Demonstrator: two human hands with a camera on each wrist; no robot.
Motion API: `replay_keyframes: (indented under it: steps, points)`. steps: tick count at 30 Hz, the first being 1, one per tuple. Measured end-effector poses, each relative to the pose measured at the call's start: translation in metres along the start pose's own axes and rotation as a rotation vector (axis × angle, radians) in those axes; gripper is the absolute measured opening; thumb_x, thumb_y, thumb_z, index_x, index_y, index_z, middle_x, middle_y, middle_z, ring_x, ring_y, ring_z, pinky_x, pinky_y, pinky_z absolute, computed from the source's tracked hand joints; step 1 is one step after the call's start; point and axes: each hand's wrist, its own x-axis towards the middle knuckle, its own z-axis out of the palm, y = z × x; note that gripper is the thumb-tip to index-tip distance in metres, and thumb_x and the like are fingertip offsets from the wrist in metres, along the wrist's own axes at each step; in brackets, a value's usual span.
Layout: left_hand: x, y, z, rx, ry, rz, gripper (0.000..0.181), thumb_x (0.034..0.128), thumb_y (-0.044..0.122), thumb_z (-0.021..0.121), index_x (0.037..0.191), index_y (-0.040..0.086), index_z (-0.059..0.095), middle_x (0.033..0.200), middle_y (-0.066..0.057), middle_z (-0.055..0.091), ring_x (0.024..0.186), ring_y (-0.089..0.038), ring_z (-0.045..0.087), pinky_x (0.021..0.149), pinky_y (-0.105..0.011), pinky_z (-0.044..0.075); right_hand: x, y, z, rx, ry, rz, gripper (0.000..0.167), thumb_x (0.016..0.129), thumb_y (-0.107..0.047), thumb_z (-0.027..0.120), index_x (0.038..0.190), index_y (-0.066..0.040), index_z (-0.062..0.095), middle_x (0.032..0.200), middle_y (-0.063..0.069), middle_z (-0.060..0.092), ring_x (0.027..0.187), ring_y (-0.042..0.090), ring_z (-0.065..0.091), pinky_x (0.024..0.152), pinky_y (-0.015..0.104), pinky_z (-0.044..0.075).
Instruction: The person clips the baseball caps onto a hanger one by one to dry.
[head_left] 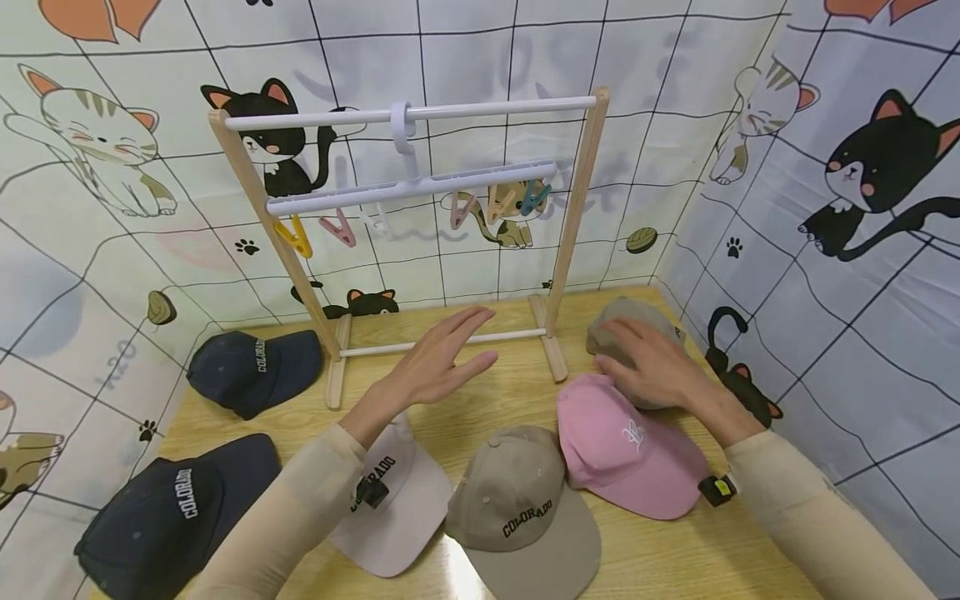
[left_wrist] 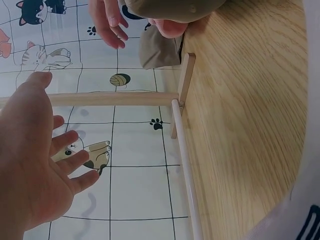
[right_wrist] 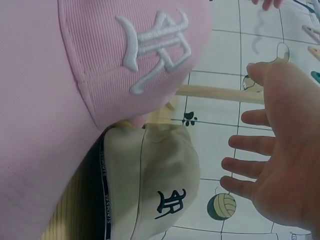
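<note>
My left hand hovers over the middle of the table, fingers straight, holding nothing; its splayed fingers also show in the left wrist view. Above the back right corner, my right hand is spread, partly covering an olive-beige cap. In the right wrist view that beige cap stands apart from the fingers. A pink cap with a white embroidered letter lies just in front of it. Nearer me are a khaki Colorado cap and a pale pinkish cap, the latter partly hidden by my left forearm.
Behind my hands stands a wooden rack with white rods. From its top rod hangs a lavender clip hanger bearing several coloured clips. Two navy Colorado caps lie at the left. Cat-patterned cloth walls in the wooden table.
</note>
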Motion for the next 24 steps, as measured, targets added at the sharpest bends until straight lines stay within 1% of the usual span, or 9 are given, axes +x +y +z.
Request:
replay_keyframes:
  steps: [7, 11, 16, 19, 24]
  points:
    - [0.008, 0.003, 0.001, -0.013, 0.001, 0.004, 0.072, 0.1159, 0.049, 0.060, 0.177, 0.019, 0.038, 0.182, -0.009, 0.042, 0.170, -0.032, 0.041, 0.138, -0.058, 0.036, 0.006, 0.012, 0.000, -0.016, -0.004, 0.040, 0.071, 0.115, -0.046, 0.059, 0.167, 0.001, 0.049, 0.171, 0.031, 0.048, 0.158, 0.057, 0.046, 0.126, 0.078, 0.039]
    - [0.012, 0.003, 0.001, -0.012, 0.013, 0.015, 0.072, 0.1157, 0.048, 0.060, 0.177, 0.018, 0.038, 0.181, -0.009, 0.042, 0.169, -0.033, 0.041, 0.137, -0.058, 0.037, 0.010, 0.014, 0.000, -0.027, 0.009, 0.054, 0.070, 0.115, -0.046, 0.060, 0.166, 0.000, 0.049, 0.170, 0.032, 0.049, 0.157, 0.057, 0.047, 0.126, 0.077, 0.039]
    - [0.016, 0.004, 0.000, -0.007, 0.025, 0.002, 0.072, 0.1158, 0.049, 0.059, 0.177, 0.019, 0.037, 0.182, -0.010, 0.041, 0.170, -0.034, 0.040, 0.137, -0.059, 0.036, 0.016, 0.016, 0.002, -0.046, 0.017, 0.072, 0.069, 0.115, -0.045, 0.060, 0.166, 0.001, 0.049, 0.170, 0.033, 0.049, 0.158, 0.058, 0.046, 0.128, 0.076, 0.038]
    - [0.019, 0.005, -0.001, -0.007, 0.040, 0.005, 0.071, 0.1159, 0.049, 0.059, 0.177, 0.019, 0.038, 0.182, -0.011, 0.042, 0.169, -0.035, 0.042, 0.137, -0.058, 0.037, 0.019, 0.017, 0.004, -0.043, 0.021, 0.088, 0.069, 0.116, -0.044, 0.059, 0.166, 0.003, 0.049, 0.170, 0.035, 0.048, 0.158, 0.058, 0.045, 0.129, 0.075, 0.037]
    - [0.026, 0.006, 0.000, -0.022, 0.079, 0.034, 0.069, 0.1166, 0.046, 0.058, 0.176, 0.017, 0.038, 0.179, -0.012, 0.046, 0.165, -0.035, 0.047, 0.135, -0.058, 0.040, 0.024, 0.021, 0.005, -0.037, 0.031, 0.115, 0.068, 0.116, -0.041, 0.059, 0.164, 0.006, 0.050, 0.169, 0.036, 0.049, 0.158, 0.059, 0.045, 0.130, 0.074, 0.037]
